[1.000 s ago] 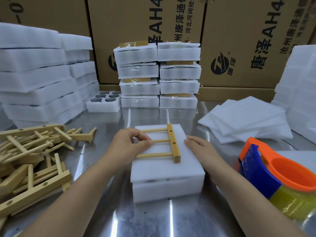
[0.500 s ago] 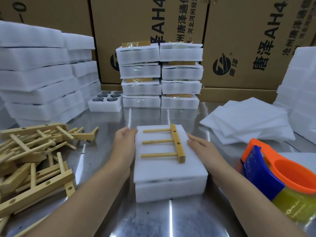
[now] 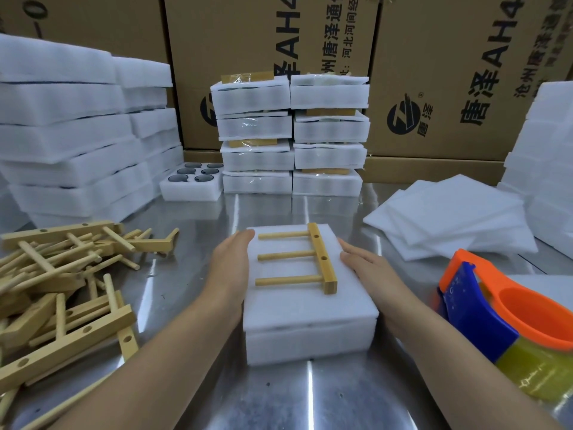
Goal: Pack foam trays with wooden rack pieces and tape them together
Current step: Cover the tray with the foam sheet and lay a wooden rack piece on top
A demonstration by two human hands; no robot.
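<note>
Head view: a foam tray sits at the centre of the metal table, capped by a foam sheet. One rack piece lies flat on the sheet, its three dowels pointing left. The left hand presses the tray's left edge and the right hand its right edge, both with fingers straight and together, gripping nothing. A pile of rack pieces lies left, and a tape dispenser near right. Taped trays are stacked far behind, and loose sheets lie far right.
</note>
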